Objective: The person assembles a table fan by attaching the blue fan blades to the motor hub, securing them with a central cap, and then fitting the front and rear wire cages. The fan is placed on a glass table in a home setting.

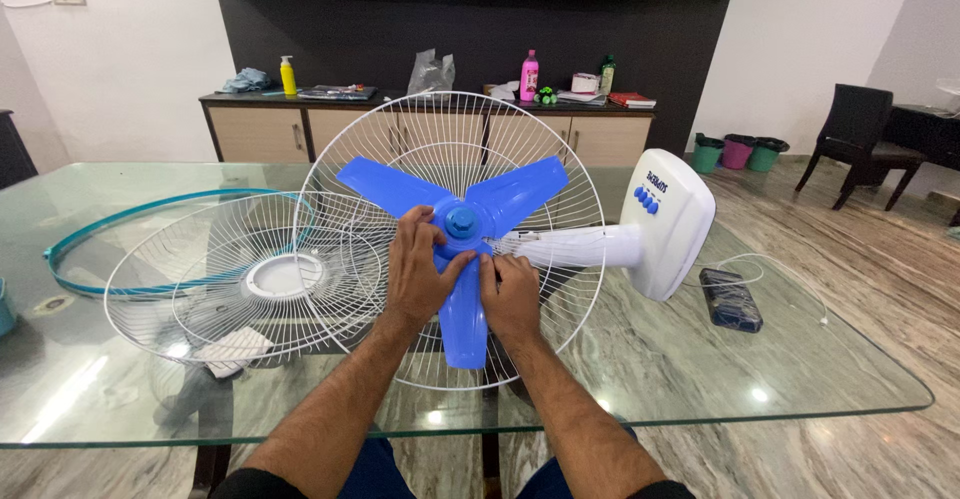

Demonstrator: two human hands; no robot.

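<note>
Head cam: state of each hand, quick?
Left hand: closed around the blue blade hub, fingers on it.
Right hand: closed at the hub's right side; what it pinches cannot be told.

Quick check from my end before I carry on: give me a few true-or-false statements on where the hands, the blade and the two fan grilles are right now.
1. Both the left hand and the right hand are on the hub of the blue three-bladed plastic fan blade. True.
2. The blade sits in front of the round white wire rear grille. True.
3. The other white wire grille is mounted over the blade. False: it lies flat on the glass table, to the left.
4. The teal plastic ring is clipped around the rear grille. False: it lies loose on the table.
5. A dark rectangular device lies near the white fan base. True.
</note>
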